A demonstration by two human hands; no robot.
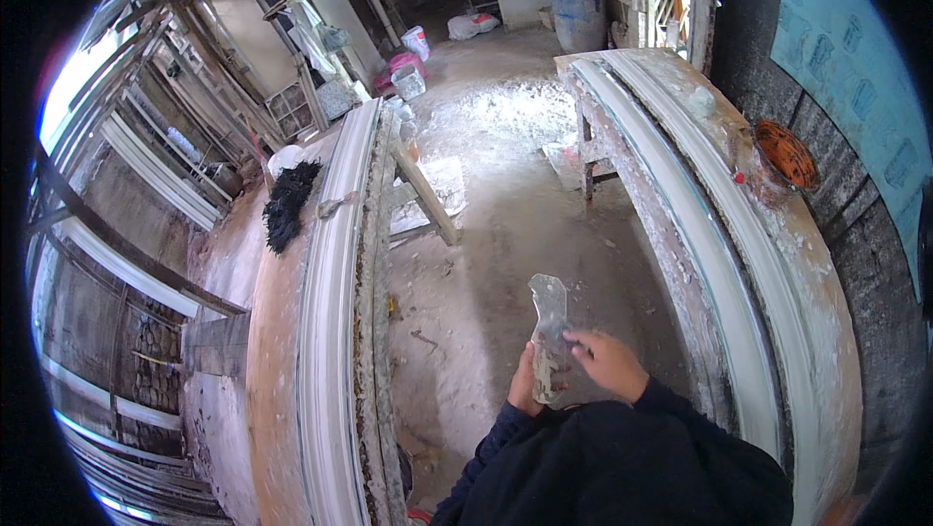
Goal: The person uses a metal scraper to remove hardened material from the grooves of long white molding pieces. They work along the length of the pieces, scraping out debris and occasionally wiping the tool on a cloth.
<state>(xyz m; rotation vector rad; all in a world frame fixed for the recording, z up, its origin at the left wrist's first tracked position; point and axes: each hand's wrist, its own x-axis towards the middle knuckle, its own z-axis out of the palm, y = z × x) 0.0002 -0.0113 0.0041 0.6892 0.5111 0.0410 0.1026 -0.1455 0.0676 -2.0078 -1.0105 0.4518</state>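
head view: holding notched plate (551, 310) clamped in left hand (525, 385), apparently checking its edge with right hand (612, 365), pinch unclear; next, probably needing steady grip.

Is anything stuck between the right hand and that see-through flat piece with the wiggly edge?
Nothing visible is in the way. The bare right hand is at the right edge of the translucent, flat, wavy-edged plate; I can't tell whether it touches. The bare left hand grips the plate's lower part.
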